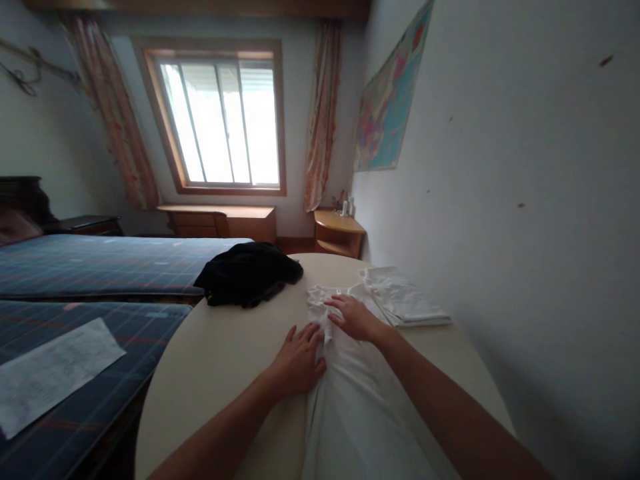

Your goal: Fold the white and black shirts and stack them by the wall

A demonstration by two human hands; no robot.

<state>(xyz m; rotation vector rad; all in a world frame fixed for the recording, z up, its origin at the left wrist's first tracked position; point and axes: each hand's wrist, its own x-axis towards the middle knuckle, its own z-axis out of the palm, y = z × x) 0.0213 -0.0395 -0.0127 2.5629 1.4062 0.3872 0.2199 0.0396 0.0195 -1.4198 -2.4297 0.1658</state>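
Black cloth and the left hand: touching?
Apart. The head view shows a strip of tabletop between the black cloth and the left hand.

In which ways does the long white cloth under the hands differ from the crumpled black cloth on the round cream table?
The long white cloth is stretched out toward the person, while the crumpled black cloth sits in a heap. The left hand and right hand rest on the white cloth; neither touches the black cloth. Both cloths lie on the round cream table.
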